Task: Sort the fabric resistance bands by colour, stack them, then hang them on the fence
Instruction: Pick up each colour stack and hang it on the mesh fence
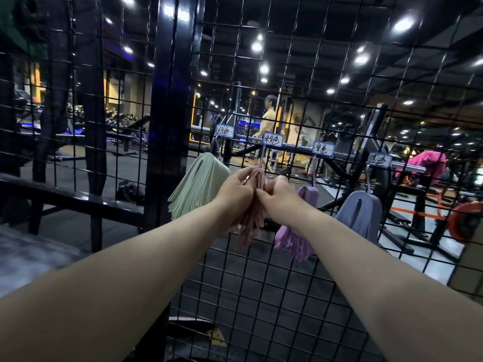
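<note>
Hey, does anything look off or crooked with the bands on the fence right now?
Nothing much. The green bands hang slanted, ends splayed to the lower left, while the purple bands and blue bands hang straighter. The pink bands are gripped by the left hand and right hand; whether they are hooked is hidden.

On the fence (167,113) I see a row, left to right: leftmost bundle (198,186), second bundle (251,220) between my left hand (235,190) and right hand (278,197), third bundle (292,241), rightmost bundle (360,212), all beneath labels (272,139).
</note>
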Demonstrator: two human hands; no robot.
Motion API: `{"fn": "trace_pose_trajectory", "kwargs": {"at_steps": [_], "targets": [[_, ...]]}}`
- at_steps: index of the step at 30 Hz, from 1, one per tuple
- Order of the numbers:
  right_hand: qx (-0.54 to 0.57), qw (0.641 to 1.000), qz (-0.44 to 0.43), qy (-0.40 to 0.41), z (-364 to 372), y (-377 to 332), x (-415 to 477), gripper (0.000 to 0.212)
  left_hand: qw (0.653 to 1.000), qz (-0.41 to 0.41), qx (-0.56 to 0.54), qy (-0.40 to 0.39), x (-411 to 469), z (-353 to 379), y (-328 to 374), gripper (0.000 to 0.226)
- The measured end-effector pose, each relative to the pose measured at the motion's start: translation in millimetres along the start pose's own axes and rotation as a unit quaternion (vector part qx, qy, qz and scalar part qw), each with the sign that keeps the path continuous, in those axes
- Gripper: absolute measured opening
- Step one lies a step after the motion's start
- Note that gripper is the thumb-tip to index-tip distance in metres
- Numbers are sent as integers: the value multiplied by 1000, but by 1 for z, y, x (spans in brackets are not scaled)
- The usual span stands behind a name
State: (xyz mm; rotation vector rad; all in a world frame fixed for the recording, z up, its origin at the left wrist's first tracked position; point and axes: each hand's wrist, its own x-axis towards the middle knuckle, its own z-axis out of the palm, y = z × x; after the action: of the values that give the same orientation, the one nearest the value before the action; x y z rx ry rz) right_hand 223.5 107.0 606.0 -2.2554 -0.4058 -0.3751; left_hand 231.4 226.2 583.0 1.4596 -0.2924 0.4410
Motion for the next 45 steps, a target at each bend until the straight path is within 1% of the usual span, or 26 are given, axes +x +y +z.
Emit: {"fn": "trace_pose_trajectory", "kwargs": {"at_steps": [2,6,11,15,21,25,29,32,35,38,40,42,45], "targets": [[13,1000,10,-15,1,2,-1,23,1000,-14,-27,-3,0,-2,-3,20],[25,1000,8,-9,2,5,0,20,998,-31,-61,-12,-2,-5,-6,23],[43,999,7,-10,-1,3,-3,28,998,-25,-56,-10,-6,-4,-10,24],[54,998,10,-15,-5,1,-4,26,997,-35,-61,3,-9,-5,-10,30],[80,996,20,-13,-1,8,-4,24,996,-58,-53,41,-3,-7,-1,29],[53,998,15,-12,0,10,-6,19,997,-46,-34,51,3,-5,1,27],[-4,1000,-5,-8,-2,8,-11,22,998,-31,-13,51,6,-3,3,29],[-31,999,-8,-22,-1,13,-13,17,999,-14,-4,49,8,-2,6,30],[-62,998,-11,-31,-2,14,-15,11,999,-12,5,50,6,-2,7,25],[-54,998,-10,-37,-3,13,-16,11,999,-26,-4,42,2,-3,4,18],[-47,998,-9,-46,-3,10,-18,13,998,-38,-36,33,-3,-3,2,15],[-46,997,-9,-54,-2,10,-18,13,997,-42,-60,26,-4,-3,-1,20],[-43,997,2,-58,1,11,-18,17,997,-41,-62,21,-8,-3,-6,33]]}}
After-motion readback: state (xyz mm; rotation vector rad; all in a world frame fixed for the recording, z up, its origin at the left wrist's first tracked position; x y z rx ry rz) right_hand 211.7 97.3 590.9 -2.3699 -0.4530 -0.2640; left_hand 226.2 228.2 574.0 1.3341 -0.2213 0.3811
